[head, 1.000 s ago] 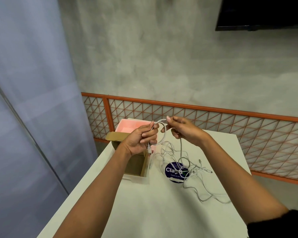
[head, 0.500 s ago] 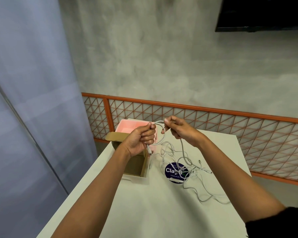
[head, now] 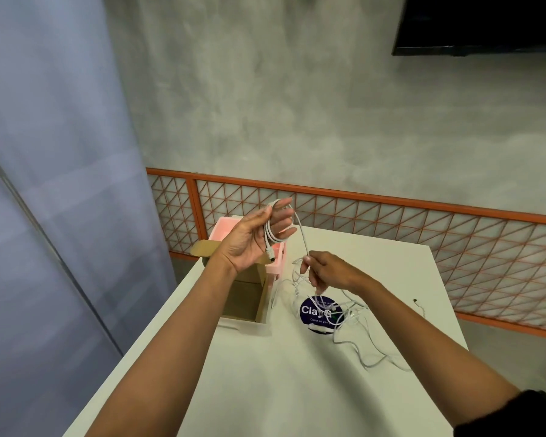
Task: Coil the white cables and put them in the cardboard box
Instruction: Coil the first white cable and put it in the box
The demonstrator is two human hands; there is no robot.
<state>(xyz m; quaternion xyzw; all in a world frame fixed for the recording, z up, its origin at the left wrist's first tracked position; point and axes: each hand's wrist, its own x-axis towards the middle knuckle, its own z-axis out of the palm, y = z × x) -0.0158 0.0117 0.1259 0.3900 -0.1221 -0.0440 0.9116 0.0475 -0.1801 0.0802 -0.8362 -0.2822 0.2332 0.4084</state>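
Note:
My left hand (head: 252, 236) is raised above the open cardboard box (head: 245, 298), palm toward me, with a small coil of white cable (head: 273, 234) looped over its fingers and a plug hanging at the palm. From the coil the cable runs down to my right hand (head: 323, 272), which pinches it lower and to the right. A tangle of loose white cables (head: 350, 320) lies on the white table (head: 265, 383) under and right of that hand.
A pink box (head: 226, 230) stands behind the cardboard box at the table's far left edge. A dark round sticker (head: 317, 312) lies under the cables. An orange lattice railing (head: 391, 225) runs behind the table; a blue curtain hangs left.
My left hand rose and turned palm-up with a cable loop now wound on its fingers. My right hand dropped down and to the right, drawing the cable taut between the hands.

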